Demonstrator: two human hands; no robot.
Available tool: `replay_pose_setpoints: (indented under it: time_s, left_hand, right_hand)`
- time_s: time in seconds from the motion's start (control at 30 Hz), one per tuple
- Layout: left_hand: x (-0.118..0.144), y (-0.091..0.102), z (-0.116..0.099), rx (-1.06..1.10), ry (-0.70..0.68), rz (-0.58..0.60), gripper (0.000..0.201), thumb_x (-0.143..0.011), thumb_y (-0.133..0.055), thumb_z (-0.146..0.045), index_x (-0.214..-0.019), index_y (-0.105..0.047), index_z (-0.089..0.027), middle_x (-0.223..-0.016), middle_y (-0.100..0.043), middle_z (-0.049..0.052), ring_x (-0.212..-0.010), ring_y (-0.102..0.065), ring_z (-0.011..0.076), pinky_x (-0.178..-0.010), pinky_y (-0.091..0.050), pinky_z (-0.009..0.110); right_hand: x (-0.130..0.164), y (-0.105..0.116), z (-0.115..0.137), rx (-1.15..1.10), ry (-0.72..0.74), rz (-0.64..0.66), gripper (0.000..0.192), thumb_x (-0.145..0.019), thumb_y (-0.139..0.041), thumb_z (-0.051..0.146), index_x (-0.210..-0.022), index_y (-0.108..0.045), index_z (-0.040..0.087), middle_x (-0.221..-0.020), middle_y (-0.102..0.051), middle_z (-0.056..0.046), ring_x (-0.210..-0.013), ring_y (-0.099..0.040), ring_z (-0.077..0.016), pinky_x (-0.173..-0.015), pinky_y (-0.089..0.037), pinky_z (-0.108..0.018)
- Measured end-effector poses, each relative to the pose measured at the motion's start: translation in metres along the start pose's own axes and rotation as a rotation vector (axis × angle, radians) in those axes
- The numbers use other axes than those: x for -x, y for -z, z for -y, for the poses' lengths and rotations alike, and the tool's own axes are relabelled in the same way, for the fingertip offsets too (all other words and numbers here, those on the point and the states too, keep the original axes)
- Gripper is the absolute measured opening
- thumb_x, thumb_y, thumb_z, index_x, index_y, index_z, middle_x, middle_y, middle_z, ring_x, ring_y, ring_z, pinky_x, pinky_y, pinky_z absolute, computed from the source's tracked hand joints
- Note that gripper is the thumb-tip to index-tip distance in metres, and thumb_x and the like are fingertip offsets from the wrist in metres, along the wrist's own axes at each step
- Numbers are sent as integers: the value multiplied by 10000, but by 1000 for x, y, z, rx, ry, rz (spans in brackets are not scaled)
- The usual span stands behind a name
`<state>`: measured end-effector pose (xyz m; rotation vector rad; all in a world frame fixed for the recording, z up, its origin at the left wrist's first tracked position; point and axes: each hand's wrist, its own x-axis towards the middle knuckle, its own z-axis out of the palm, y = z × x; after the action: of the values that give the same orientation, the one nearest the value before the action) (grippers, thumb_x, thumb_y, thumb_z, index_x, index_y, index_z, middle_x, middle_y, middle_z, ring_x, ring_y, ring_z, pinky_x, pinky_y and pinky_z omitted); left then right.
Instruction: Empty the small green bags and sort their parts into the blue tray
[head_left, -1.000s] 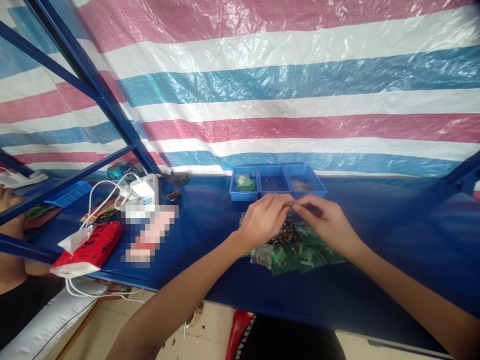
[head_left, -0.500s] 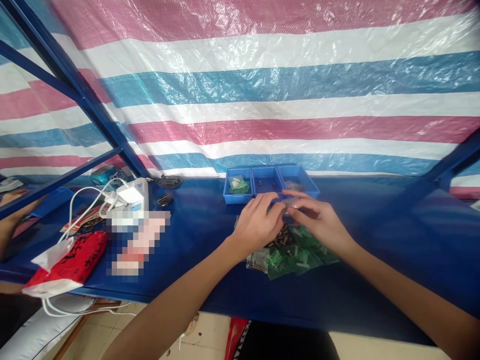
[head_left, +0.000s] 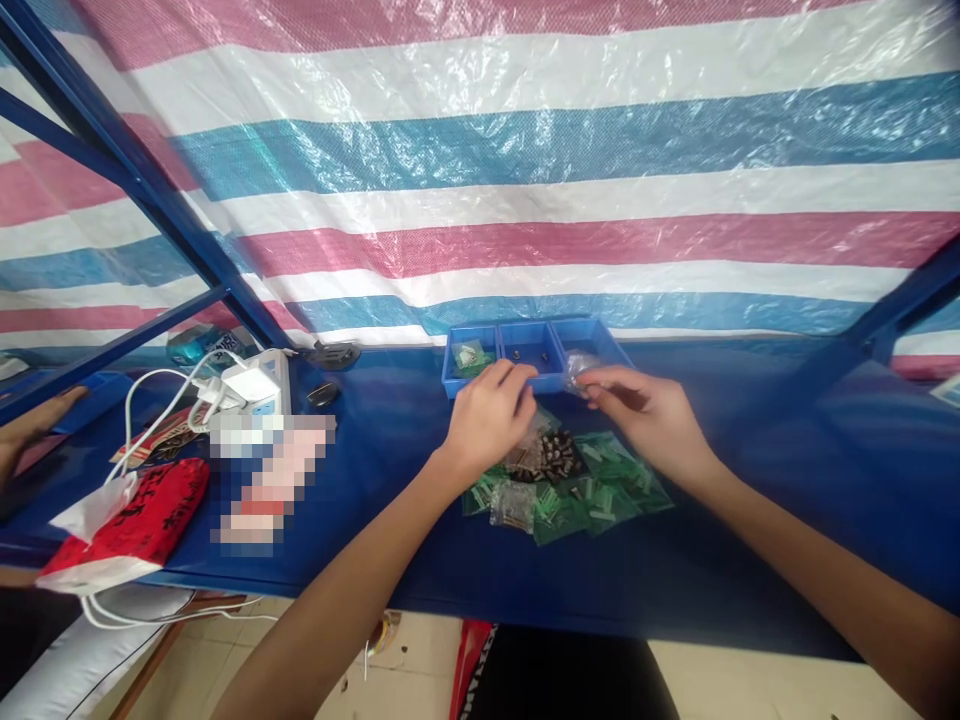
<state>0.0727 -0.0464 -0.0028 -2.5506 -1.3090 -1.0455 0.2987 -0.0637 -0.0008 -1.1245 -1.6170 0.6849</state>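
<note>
My right hand [head_left: 651, 415] pinches a small clear plastic bag [head_left: 579, 366] at the front of the right compartment of a blue tray [head_left: 466, 386]. Loosely bent, the fingers of my left hand [head_left: 489, 418] are apart by the tray's middle compartment, with nothing visible in them. Below the hands lie several green bags [head_left: 611, 500] with pale pieces inside, a clear bag [head_left: 513, 506] and a heap of small dark metal parts [head_left: 559, 455]. The left compartment holds a green bag [head_left: 472, 357]; a few tiny parts sit in the middle one.
Left on the blue table [head_left: 390, 430] are a white power strip [head_left: 270, 385] with cables, a black computer mouse [head_left: 323, 394], a red tissue pack [head_left: 142, 520] and a blurred-out paper. Another person's hand [head_left: 45, 420] shows at far left. A striped sheet [head_left: 525, 160] hangs behind.
My hands have moved apart. The left moved left and slightly down, off the clear bag; the right keeps the bag, now lower at the tray's right compartment. More of the heap shows.
</note>
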Motion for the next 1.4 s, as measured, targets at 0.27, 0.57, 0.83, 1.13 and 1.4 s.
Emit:
replay_pose_setpoints:
  time_s: [0.27, 0.57, 0.83, 1.13, 1.4]
  left_hand:
    - [-4, 8, 13, 2, 80, 36, 224, -1024, -445, -212, -1138, -638, -210, -1064, -683, 34, -812, -661, 147, -689, -510, 249]
    - [0, 1, 2, -57, 45, 212, 238, -1029, -423, -233, -1150, -627, -216, -1041, -669, 36, -760, -642, 147, -571, -421, 246]
    - [3, -5, 2, -69, 24, 275, 266, -1050, -379, -254, -1166, -616, -220, -1069, -673, 41, -826, -657, 162, -565, -417, 256]
    - [3, -5, 0, -54, -7, 314, 271, -1045, -385, -251, -1174, -622, -219, -1074, -678, 39, -888, -669, 178, -618, -475, 262]
    - [4, -8, -3, -37, -4, 312, 253, -1034, -404, -247, -1148, -628, -219, -1053, -678, 43, -917, -669, 192, -652, -499, 268]
  right_hand:
    - [-34, 15, -15, 274, 89, -296, 177, -892, -682, 366, -972, -738, 219, -1140, -716, -103, -781, -733, -232, -781, -602, -409]
    - [-9, 9, -15, 611, 370, 1, 238, -1002, -504, 251, -1117, -697, 174, -1105, -702, -124, -965, -699, -259, -876, -553, -400]
    - [16, -16, -20, 756, 323, 356, 147, -976, -594, 277, -955, -716, 198, -1046, -707, -100, -956, -667, -274, -771, -537, -379]
    - [12, -14, -23, 758, 229, 387, 127, -950, -596, 232, -918, -716, 208, -927, -726, -71, -882, -669, -253, -702, -490, -348]
    - [11, -14, -20, 717, 209, 379, 157, -934, -563, 215, -886, -713, 221, -880, -728, -57, -797, -671, -227, -681, -484, -328]
